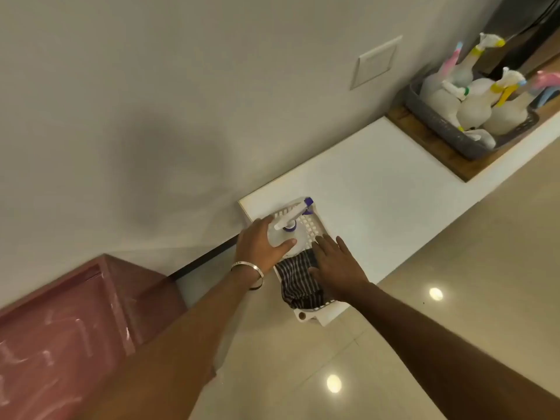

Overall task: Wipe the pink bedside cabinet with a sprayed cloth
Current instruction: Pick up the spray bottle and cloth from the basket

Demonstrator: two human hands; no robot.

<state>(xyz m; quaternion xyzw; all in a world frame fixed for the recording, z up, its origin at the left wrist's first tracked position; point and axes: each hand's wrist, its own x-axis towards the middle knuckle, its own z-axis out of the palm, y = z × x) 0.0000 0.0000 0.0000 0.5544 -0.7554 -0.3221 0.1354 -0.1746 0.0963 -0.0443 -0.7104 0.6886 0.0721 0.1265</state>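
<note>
The pink bedside cabinet (57, 322), wrapped in clear film, stands nearest at lower left against the wall, well apart from the hands. The left hand (260, 248) curls its fingers round a white spray bottle (289, 234) with a purple nozzle, standing in a white slotted basket (312, 227) on a white ledge (378, 189). The right hand (336, 263) lies flat, fingers spread, on the striped cloth (298, 280) in that basket; no label or writing is legible.

A single head-worn wide-angle view looks steeply down and forward, rolled so the wall (151, 101) and glossy floor (424, 298) slant. Both forearms reach in from the bottom edge; the low white shelf (378, 192) lies near, mid-frame.
</note>
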